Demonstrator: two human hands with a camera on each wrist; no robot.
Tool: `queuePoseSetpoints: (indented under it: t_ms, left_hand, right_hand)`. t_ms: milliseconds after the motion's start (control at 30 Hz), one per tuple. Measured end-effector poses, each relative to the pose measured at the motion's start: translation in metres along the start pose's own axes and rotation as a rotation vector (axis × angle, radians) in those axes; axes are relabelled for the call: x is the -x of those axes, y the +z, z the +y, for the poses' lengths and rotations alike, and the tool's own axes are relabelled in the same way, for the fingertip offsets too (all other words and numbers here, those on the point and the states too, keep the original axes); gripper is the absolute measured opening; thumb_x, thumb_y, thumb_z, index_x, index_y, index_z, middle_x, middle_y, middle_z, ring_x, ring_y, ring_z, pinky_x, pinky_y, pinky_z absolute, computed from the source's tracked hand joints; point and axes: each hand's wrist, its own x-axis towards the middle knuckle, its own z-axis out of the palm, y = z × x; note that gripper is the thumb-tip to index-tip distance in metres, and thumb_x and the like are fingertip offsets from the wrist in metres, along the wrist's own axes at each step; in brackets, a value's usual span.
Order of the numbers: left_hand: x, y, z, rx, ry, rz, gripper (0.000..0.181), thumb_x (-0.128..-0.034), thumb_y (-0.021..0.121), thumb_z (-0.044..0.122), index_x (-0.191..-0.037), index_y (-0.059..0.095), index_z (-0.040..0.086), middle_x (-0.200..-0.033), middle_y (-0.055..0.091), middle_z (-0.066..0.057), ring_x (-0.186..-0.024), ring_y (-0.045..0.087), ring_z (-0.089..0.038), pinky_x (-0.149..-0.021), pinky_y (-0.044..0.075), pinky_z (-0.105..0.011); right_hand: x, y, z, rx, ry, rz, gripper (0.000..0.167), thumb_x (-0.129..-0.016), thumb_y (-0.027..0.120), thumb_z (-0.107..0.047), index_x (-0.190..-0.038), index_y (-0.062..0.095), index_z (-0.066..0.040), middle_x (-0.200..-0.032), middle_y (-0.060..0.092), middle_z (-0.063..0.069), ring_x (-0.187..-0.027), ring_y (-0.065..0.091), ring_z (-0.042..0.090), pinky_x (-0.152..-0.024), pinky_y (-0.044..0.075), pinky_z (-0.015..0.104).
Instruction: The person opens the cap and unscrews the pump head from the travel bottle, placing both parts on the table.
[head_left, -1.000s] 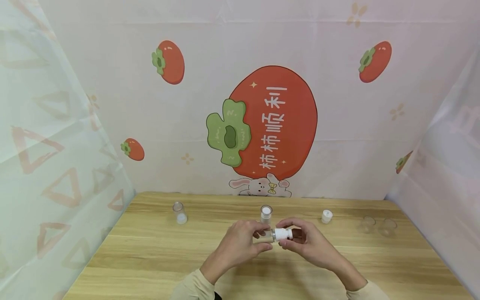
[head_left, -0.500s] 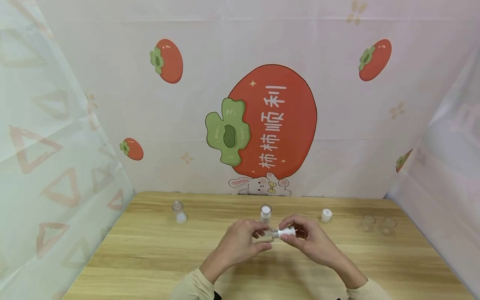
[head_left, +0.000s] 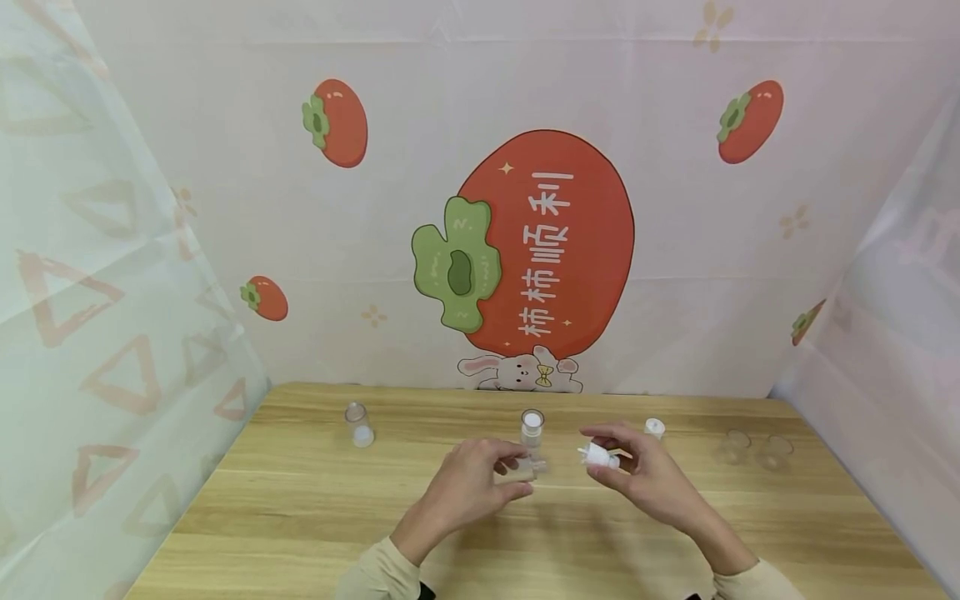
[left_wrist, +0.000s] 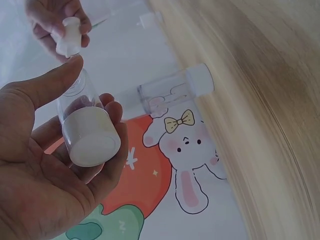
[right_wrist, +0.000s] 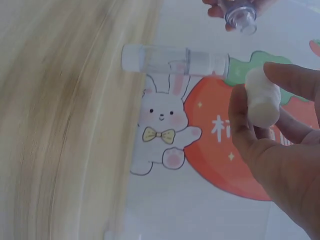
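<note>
In my left hand (head_left: 472,479) I hold a clear bottle (left_wrist: 82,102) with a white base, its narrow neck uncovered and turned toward the right hand. Thumb and fingers are curled round it. My right hand (head_left: 645,475) pinches a white pump head (head_left: 598,455), which is apart from the bottle, a short gap to its right. In the right wrist view the white pump head (right_wrist: 262,97) sits between thumb and fingers. Just behind the left hand, a capped clear bottle (head_left: 532,427) stands upright on the table.
A clear bottle with a white base (head_left: 360,426) stands at the back left of the wooden table (head_left: 262,517). Behind the right hand is a white pump head (head_left: 655,427). Two clear caps (head_left: 737,447) stand farther right. A printed cloth (head_left: 675,333) hangs behind the table.
The white pump head has come off the bottle's neck and moved right with my right hand, now tilted. My left hand, still holding the bottle, has shifted slightly left.
</note>
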Motion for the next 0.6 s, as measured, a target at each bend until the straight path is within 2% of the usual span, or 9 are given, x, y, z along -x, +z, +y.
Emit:
queuePoseSetpoints:
  t_ms: [300,600]
  left_hand:
    - [0.003,-0.005,-0.004,-0.015,0.030,0.031,0.034,-0.0823,0.086,0.025,-0.111,0.077,0.009,-0.096,0.075,0.000,-0.083,0.068,-0.008,-0.074,0.054,-0.026]
    - [0.006,-0.010,-0.006,0.006,0.010,0.049,0.032,-0.0831,0.086,0.026,-0.110,0.077,0.011,-0.096,0.074,0.004,-0.085,0.069,-0.011,-0.075,0.055,-0.026]
  right_hand:
    - [0.000,-0.016,0.021,0.069,0.163,0.094,0.038,-0.086,0.078,0.001,-0.121,0.067,0.006,-0.116,0.059,0.018,-0.100,0.062,0.025,-0.079,0.057,0.025]
    - [-0.005,-0.027,0.048,0.253,0.207,0.153,0.035,-0.086,0.078,0.001,-0.118,0.068,0.008,-0.101,0.066,0.012,-0.092,0.064,0.024,-0.072,0.057,0.025]
